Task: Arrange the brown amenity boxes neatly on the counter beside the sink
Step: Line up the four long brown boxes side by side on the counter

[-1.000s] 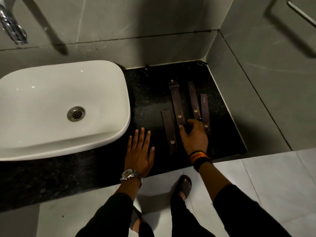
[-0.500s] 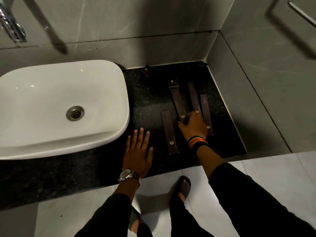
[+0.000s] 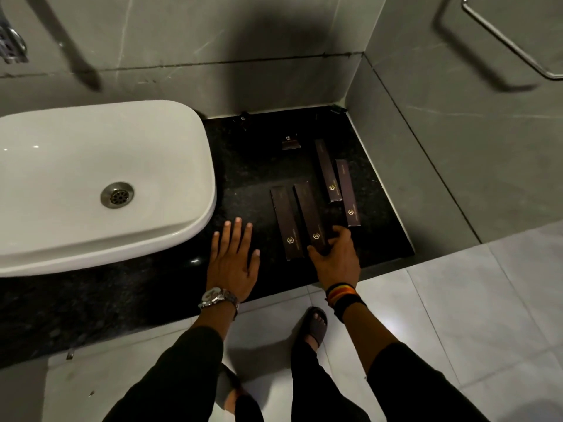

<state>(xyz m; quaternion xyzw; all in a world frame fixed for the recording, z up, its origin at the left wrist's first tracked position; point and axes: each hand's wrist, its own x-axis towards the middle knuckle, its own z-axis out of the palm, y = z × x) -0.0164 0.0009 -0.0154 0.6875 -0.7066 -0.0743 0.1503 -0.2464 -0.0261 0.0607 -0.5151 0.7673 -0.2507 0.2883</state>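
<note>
Several long brown amenity boxes with gold logos lie on the black counter (image 3: pixel 256 166) right of the white sink (image 3: pixel 91 184). My right hand (image 3: pixel 335 257) grips the near end of one long box (image 3: pixel 309 213), which lies right beside another long box (image 3: pixel 285 222). Two more long boxes (image 3: pixel 327 172) (image 3: pixel 347 193) lie further right, and a small brown box (image 3: pixel 291 144) sits behind. My left hand (image 3: pixel 234 260) rests flat on the counter edge, fingers spread, holding nothing.
Grey tiled walls close the counter at the back and right. A chrome tap (image 3: pixel 10 45) shows at top left, a towel rail (image 3: pixel 518 41) at top right. Small dark items (image 3: pixel 243 118) (image 3: pixel 338 109) sit by the back wall. My sandalled foot (image 3: pixel 315 325) is on the floor.
My right hand has pulled one long box back from beside the small box and set it next to the leftmost long box. The left hand has stayed put.
</note>
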